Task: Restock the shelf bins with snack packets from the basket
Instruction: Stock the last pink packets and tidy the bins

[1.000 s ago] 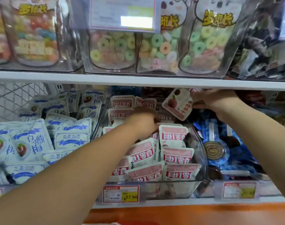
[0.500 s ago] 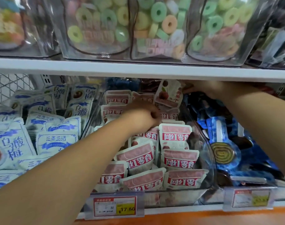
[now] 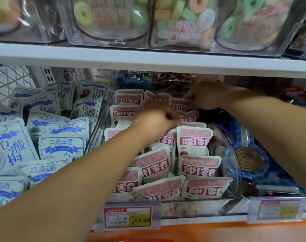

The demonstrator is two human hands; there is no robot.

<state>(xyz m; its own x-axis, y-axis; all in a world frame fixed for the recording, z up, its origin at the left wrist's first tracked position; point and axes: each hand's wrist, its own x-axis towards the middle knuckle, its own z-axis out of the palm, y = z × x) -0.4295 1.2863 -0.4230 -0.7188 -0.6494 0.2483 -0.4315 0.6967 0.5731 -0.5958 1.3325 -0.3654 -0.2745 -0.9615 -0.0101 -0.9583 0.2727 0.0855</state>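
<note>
A clear plastic bin (image 3: 231, 151) on the lower shelf holds several pink-and-white snack packets (image 3: 195, 142) with red labels, standing in rows. My left hand (image 3: 157, 117) reaches into the middle of the bin, its fingers curled over the top edges of packets there. At the bin's back right, my right hand (image 3: 208, 96) pinches the top of one pink packet (image 3: 181, 104), which now stands in the back row. The basket is out of view.
To the left lie several white-and-blue packets (image 3: 61, 145). On the right, blue packets with a spiral sweet (image 3: 247, 159) fill the neighbouring bin. The white upper shelf (image 3: 148, 62) hangs low over my hands and carries bags of ring candies (image 3: 183, 20). A price tag (image 3: 127, 218) fronts the bin.
My right hand has brought its packet left and down from above the blue bin into the pink bin's back row. The left hand has stayed put in the bin.
</note>
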